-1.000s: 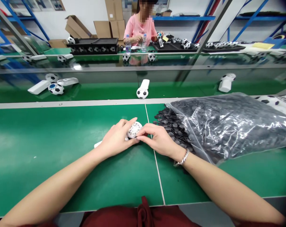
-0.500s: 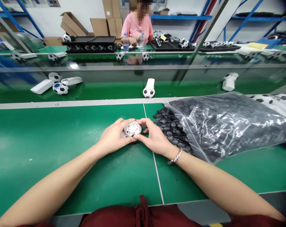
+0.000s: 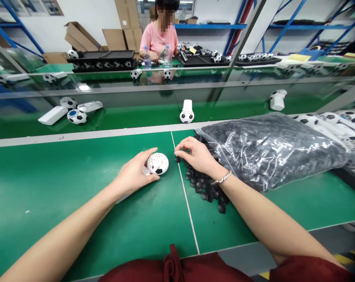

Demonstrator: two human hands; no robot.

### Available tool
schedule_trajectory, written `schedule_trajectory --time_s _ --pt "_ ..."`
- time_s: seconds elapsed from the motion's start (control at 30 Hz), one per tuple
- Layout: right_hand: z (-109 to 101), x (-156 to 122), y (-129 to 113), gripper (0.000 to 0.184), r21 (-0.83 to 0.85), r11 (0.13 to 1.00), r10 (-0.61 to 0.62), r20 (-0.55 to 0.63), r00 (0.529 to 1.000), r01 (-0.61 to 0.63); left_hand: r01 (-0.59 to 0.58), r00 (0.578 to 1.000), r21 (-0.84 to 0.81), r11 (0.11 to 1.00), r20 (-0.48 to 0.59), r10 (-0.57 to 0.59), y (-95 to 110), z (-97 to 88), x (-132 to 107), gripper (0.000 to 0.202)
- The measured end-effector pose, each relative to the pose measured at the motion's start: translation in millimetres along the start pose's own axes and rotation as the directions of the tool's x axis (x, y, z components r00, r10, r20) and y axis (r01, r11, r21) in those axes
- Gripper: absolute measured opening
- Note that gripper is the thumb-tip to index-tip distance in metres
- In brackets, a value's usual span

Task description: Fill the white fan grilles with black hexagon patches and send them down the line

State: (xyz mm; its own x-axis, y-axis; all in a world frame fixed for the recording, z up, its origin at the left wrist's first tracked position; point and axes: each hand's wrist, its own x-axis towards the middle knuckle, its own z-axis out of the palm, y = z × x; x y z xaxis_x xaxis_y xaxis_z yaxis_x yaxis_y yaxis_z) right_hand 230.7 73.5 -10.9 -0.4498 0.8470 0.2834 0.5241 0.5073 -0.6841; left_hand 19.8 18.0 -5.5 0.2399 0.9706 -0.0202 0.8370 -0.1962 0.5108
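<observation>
A white handheld device with a rounded football-patterned head [image 3: 158,163] lies on the green tabletop. My left hand [image 3: 138,170] is wrapped around it from the left, thumb and fingers on either side of the head. The top of the head has openwork slots, and a black patch shows on its near side. To the right, my right hand [image 3: 193,154] is closed in a pinch, with a small black pentagon piece [image 3: 178,159] at the fingertips. Many loose black pieces [image 3: 199,184] lie heaped under and beside my right wrist.
A large clear bag of black pieces [image 3: 277,149] spreads across the right side. More football-headed devices [image 3: 187,111] rest on the belt beyond the pale rail [image 3: 121,132]. Across the line sits a person in pink [image 3: 160,41], near trays [image 3: 102,60] and bottles.
My right hand has let go of the device and moved right, to the edge of the black heap, pinching a piece. My left hand keeps the device, now slightly further left. The view has shifted.
</observation>
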Motion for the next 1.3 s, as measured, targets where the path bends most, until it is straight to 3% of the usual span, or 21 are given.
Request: schedule_trajectory --time_s 0.13,0.3,0.43,0.57,0.7,0.87,0.97,1.1,1.3 --pt "-4 0 7 0.007 -0.234 0.971 0.071 0.107 0.992 -0.044 -0.026 1.0 0.053 0.998 0.015 0.026 -2 -3.5 1 0.058" --pt "4 -2 7 0.008 -0.322 0.945 0.123 0.17 0.978 -0.063 -0.136 0.99 0.175 0.975 -0.004 0.139 -1 -3.8 1 0.059" --pt "0 -3 0 0.006 -0.27 0.961 0.124 0.225 0.966 -0.06 -0.198 0.98 0.203 0.959 0.007 0.201 -1 -3.6 1 0.064" --pt "-6 -6 -11 0.011 -0.203 0.978 0.021 0.294 0.956 0.041 -0.24 0.97 0.238 0.941 0.015 0.244 0 -5.4 2 0.066" --pt "-9 -7 -10 0.014 -0.243 0.967 0.002 0.332 0.943 0.083 -0.244 0.969 0.243 0.939 0.041 0.242 -2 -7.7 4 0.065" --pt "-9 -8 -6 0.01 -0.214 0.97 -0.064 0.215 0.975 0.111 -0.236 0.972 0.221 0.946 0.047 0.231 -5 -7.4 5 0.064" --pt "-7 -10 -12 0.01 -0.027 0.993 -0.113 0.153 0.982 0.119 -0.234 0.972 0.199 0.952 0.043 0.23 -6 -5.9 5 0.064" --pt "-2 -14 -23 0.007 0.174 0.984 -0.068 0.174 0.982 0.037 -0.234 0.972 0.166 0.958 0.046 0.229 -7 -6.0 5 0.063" --pt "1 -16 -28 0.006 0.12 0.98 -0.178 0.187 0.966 0.157 -0.234 0.97 0.125 0.964 0.101 0.222 -2 -9.2 2 0.07"
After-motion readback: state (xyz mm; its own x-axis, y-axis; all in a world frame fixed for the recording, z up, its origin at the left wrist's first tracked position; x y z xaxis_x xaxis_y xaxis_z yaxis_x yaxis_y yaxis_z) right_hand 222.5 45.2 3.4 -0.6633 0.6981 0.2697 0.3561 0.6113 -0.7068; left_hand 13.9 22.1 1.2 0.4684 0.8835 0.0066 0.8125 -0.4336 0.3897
